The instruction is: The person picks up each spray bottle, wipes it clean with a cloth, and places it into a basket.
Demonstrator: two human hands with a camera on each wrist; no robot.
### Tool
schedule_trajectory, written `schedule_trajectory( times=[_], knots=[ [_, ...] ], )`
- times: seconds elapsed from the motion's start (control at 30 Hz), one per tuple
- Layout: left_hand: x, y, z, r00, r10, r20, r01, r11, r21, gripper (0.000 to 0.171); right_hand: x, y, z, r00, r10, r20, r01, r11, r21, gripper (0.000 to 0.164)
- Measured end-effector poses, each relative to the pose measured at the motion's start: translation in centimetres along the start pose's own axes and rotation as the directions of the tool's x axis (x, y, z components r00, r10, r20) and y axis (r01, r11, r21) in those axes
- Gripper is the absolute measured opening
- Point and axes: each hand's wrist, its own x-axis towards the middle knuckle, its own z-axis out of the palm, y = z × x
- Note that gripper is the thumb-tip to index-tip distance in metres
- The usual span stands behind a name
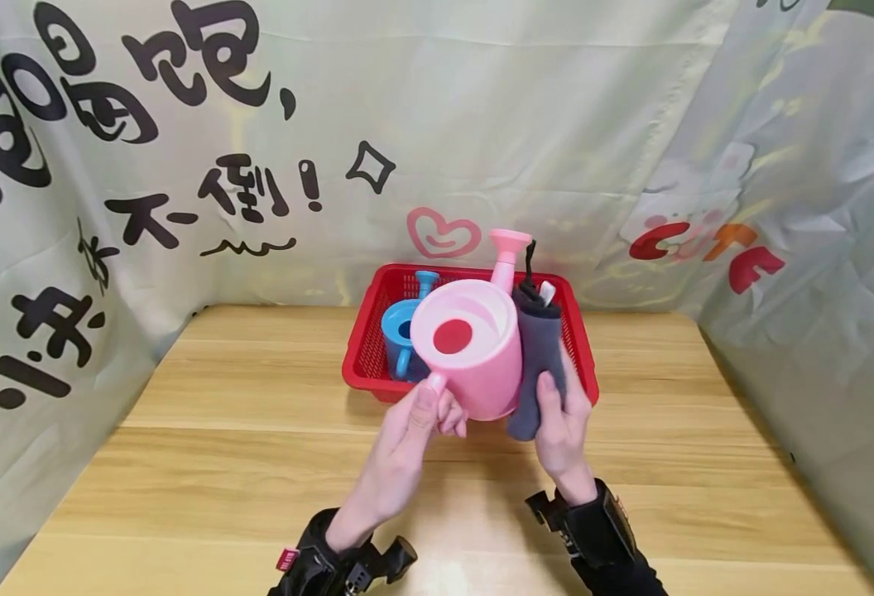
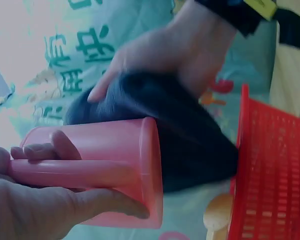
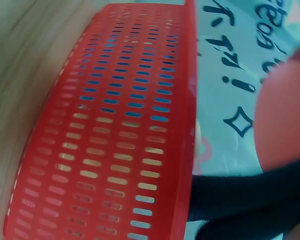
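Note:
My left hand (image 1: 410,426) grips the handle of a pink watering can (image 1: 482,372), held above the front of a red basket (image 1: 370,382). In the left wrist view, the fingers wrap round that handle. Beside the can, my right hand (image 1: 562,422) holds a dark grey-blue cloth item (image 1: 540,348) with a black cord and a small white piece at its top; its exact kind is unclear. In the left wrist view the cloth (image 2: 190,135) looks soft and folded, its far end near the basket rim. A blue watering can (image 1: 398,323) stands inside the basket.
The slotted basket sits at the back of a wooden table (image 1: 243,463), close to a printed curtain (image 1: 556,108). A pale rounded wooden end (image 2: 219,212) shows beside the basket rim in the left wrist view. Curtain also hangs along both sides.

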Motion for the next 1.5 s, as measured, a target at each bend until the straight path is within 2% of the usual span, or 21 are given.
schedule_trajectory(
  times=[0.13, 0.23, 0.33, 0.47, 0.57, 0.63, 0.73, 0.83, 1.1, 1.23, 1.3, 1.4, 1.5],
  knots=[
    [-0.1, 0.3, 0.6, 0.999, -0.012, 0.032, 0.011, 0.999, 0.040, 0.034, -0.1, 0.3, 0.3, 0.985, -0.145, 0.093, 0.151, 0.987, -0.058, 0.052],
    [-0.1, 0.5, 0.7, 0.998, -0.019, 0.055, 0.018, 1.000, 0.019, 0.036, 0.0, 0.6, 0.5, 0.958, -0.259, 0.125, 0.270, 0.960, -0.080, 0.051],
    [-0.1, 0.3, 0.7, 0.997, -0.004, 0.080, 0.005, 1.000, -0.012, 0.036, 0.2, 1.0, 0.9, 0.914, -0.377, 0.147, 0.395, 0.912, -0.114, 0.050],
    [-0.1, 0.1, 0.7, 0.996, -0.012, 0.093, 0.020, 0.996, -0.087, 0.038, 0.4, 1.4, 1.8, 0.842, -0.512, 0.169, 0.538, 0.822, -0.188, 0.052],
    [0.0, 0.0, 0.7, 0.996, -0.048, 0.082, 0.059, 0.988, -0.140, 0.041, 0.2, 1.5, 2.4, 0.799, -0.573, 0.182, 0.602, 0.761, -0.244, 0.051],
    [0.1, -0.1, 0.7, 0.995, -0.070, 0.071, 0.081, 0.983, -0.166, 0.042, -0.1, 1.5, 2.8, 0.781, -0.594, 0.192, 0.624, 0.732, -0.274, 0.050],
    [0.2, -0.2, 0.6, 0.994, -0.086, 0.060, 0.096, 0.979, -0.179, 0.042, -0.6, 1.4, 3.3, 0.764, -0.609, 0.213, 0.645, 0.702, -0.302, 0.048],
    [0.2, -0.3, 0.6, 0.995, -0.081, 0.060, 0.090, 0.981, -0.172, 0.042, -1.0, 1.3, 3.6, 0.755, -0.612, 0.235, 0.655, 0.689, -0.310, 0.046],
    [0.2, -0.4, 0.5, 0.989, -0.106, 0.101, 0.121, 0.981, -0.150, 0.041, -1.1, 1.2, 3.5, 0.760, -0.595, 0.261, 0.650, 0.694, -0.309, 0.045],
    [0.2, -0.4, 0.6, 0.987, -0.116, 0.107, 0.128, 0.986, -0.109, 0.039, -0.7, 1.1, 3.3, 0.767, -0.586, 0.261, 0.642, 0.714, -0.281, 0.046],
    [0.2, -0.4, 0.7, 0.985, -0.135, 0.106, 0.146, 0.984, -0.100, 0.040, -0.5, 1.1, 3.2, 0.776, -0.577, 0.255, 0.630, 0.735, -0.253, 0.046],
    [0.1, -0.3, 0.7, 0.984, -0.135, 0.115, 0.145, 0.985, -0.091, 0.040, -0.2, 1.2, 2.8, 0.802, -0.549, 0.236, 0.593, 0.782, -0.194, 0.048],
    [0.0, -0.2, 0.7, 0.983, -0.123, 0.134, 0.133, 0.988, -0.072, 0.039, 0.1, 1.2, 2.3, 0.848, -0.485, 0.212, 0.512, 0.854, -0.095, 0.050]
  ],
)
